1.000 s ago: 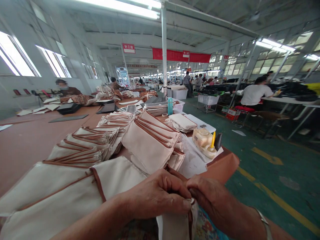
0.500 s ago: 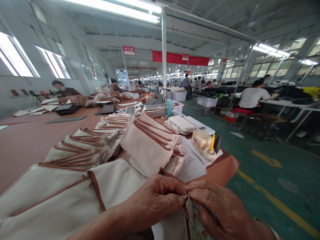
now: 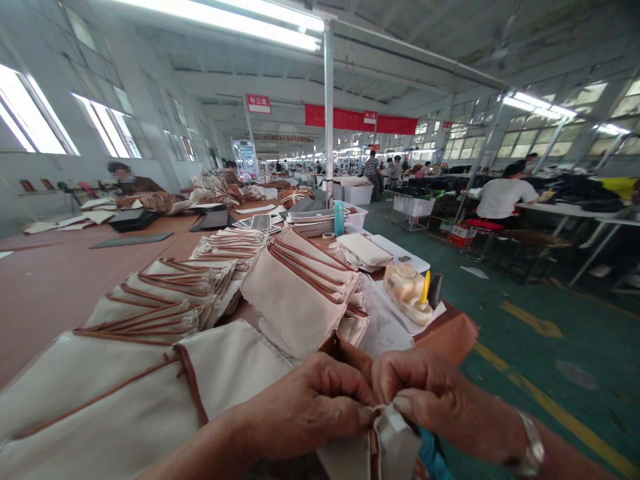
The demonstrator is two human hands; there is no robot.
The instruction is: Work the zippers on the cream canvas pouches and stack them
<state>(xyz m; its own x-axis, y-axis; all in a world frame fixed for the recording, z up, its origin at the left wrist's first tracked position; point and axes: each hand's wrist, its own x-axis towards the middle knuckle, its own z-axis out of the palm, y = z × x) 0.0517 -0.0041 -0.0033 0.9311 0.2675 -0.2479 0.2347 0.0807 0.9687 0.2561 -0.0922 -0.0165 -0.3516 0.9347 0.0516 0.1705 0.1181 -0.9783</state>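
Low in the picture, a cream fabric piece with brown edging (image 3: pixel 374 448) is held between both hands. My left hand (image 3: pixel 320 400) pinches its upper edge from the left. Close beside it, my right hand (image 3: pixel 440 400) pinches the same edge, with a bracelet at the wrist. White and blue material shows beneath the right hand. Large cream panels with brown trim (image 3: pixel 105 400) lie at the left, partly under my left forearm. Beyond the hands is a fanned stack of cream pieces with brown edges (image 3: pixel 295 293).
Another row of folded cream pieces (image 3: pixel 165 300) lies on the brown table (image 3: pixel 45 280). A glue container (image 3: pixel 403 287) with a yellow-handled tool, a turquoise bottle (image 3: pixel 339 219) and a metal post (image 3: pixel 329 107) stand ahead. People sit and stand farther off.
My right hand has turned and curled its fingers into a pinch, baring its bracelet. The held edge has opened out, showing white and blue material.
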